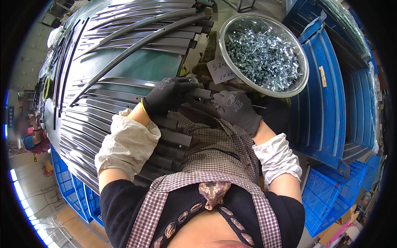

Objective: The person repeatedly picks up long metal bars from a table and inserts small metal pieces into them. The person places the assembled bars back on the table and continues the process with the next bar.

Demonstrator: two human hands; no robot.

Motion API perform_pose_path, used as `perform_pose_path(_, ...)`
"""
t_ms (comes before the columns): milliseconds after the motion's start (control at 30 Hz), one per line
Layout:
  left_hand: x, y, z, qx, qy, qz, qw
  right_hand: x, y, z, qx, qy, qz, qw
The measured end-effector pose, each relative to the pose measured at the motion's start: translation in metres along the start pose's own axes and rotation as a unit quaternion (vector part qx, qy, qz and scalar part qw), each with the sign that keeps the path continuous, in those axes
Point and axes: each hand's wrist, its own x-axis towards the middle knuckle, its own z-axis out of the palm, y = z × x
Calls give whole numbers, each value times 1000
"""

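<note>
My left hand point(168, 94), in a dark work glove, is closed around a dark metal strip point(201, 93), whose end sticks out past the fingers to the right. My right hand point(239, 108), also gloved, is just beyond that end with its fingers bent and pressed together; whatever is between them is too small or hidden to name. Many similar dark strips point(103, 107) lie side by side on the green-topped table point(159, 65), their ends toward me. At the upper right stands a round basin point(306, 68) heaped with small shiny metal clips point(264, 56).
A sheet of paper with handwriting point(221, 71) lies against the basin's left side. Blue metal bins point(316, 95) stand to the right, with a blue plastic crate point(322, 194) below. More blue crates point(66, 177) are under the table's left side. A person point(35, 138) is at the far left.
</note>
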Motion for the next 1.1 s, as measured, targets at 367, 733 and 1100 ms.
perform_pose_path(367,1,9,-5,210,7,129,969,-53,71,-43,21,64,149,986)
perform_pose_path(733,-44,117,-8,65,-125,100,985,-10,151,-48,-214,31,330,919)
perform_pose_path(1100,-81,96,-3,163,-12,4,986,-19,192,-36,-183,34,307,934)
